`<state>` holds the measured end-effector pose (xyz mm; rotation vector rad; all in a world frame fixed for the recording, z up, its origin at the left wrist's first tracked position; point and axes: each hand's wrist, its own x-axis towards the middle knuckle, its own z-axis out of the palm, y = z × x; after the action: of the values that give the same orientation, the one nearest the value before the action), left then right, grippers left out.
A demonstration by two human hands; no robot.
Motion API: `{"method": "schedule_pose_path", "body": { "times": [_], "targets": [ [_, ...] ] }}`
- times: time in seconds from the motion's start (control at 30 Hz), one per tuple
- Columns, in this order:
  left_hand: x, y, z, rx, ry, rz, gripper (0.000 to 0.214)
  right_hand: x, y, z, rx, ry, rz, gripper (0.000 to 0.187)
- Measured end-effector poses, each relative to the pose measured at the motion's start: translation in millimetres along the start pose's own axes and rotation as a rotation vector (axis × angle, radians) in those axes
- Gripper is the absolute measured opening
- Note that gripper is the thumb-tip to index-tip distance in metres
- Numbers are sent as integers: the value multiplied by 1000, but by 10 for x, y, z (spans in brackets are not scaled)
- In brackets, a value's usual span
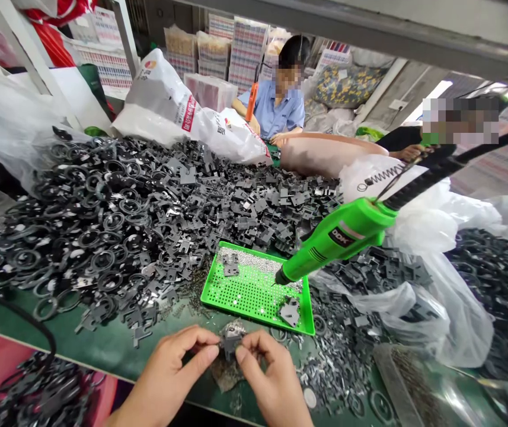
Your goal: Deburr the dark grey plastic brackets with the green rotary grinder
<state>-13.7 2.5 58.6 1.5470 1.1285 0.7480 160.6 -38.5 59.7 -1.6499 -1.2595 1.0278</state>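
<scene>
My left hand (169, 367) and my right hand (271, 379) pinch a small dark grey plastic part (231, 347) between their fingertips, low in the view. Just beyond them lies a bright green perforated tray (254, 290) holding tiny silver screws and several grey pieces. A green electric screwdriver (338, 237) hangs on its black cable with its bit above the tray's right side, touched by neither hand. A large heap of flat black and grey plastic parts (147, 219) spreads behind and around the tray.
White plastic sacks (191, 112) border the heap. Behind it, a co-worker in a blue shirt (275, 110) sits near a pink basin (320, 154). Another person's hand (411, 153) shows at right. Stacked boxes fill the back. A metal tray (414, 385) sits at the bench's front right.
</scene>
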Motion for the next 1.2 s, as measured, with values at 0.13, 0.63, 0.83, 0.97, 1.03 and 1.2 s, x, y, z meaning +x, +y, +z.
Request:
{"method": "schedule_pose_path", "body": {
  "times": [0.13,0.63,0.83,0.97,1.03,1.2],
  "targets": [
    [3,8,-10,71,-77,14,23,-10,-16,-34,-65,-19,-6,17],
    [-19,-482,277,652,-31,427,55,-102,442,-134,176,39,230,36],
    [-37,-557,349,675,66,471,48,-28,329,-98,-157,-6,214,25],
    [-42,-492,322,687,39,514,42,71,183,-164,-407,-146,153,18],
    [-31,-438,304,724,-20,540,37,135,114,-221,-496,-223,152,18],
    [26,-327,284,767,-79,583,34,267,145,-351,-353,-318,233,16]
  ]
}}
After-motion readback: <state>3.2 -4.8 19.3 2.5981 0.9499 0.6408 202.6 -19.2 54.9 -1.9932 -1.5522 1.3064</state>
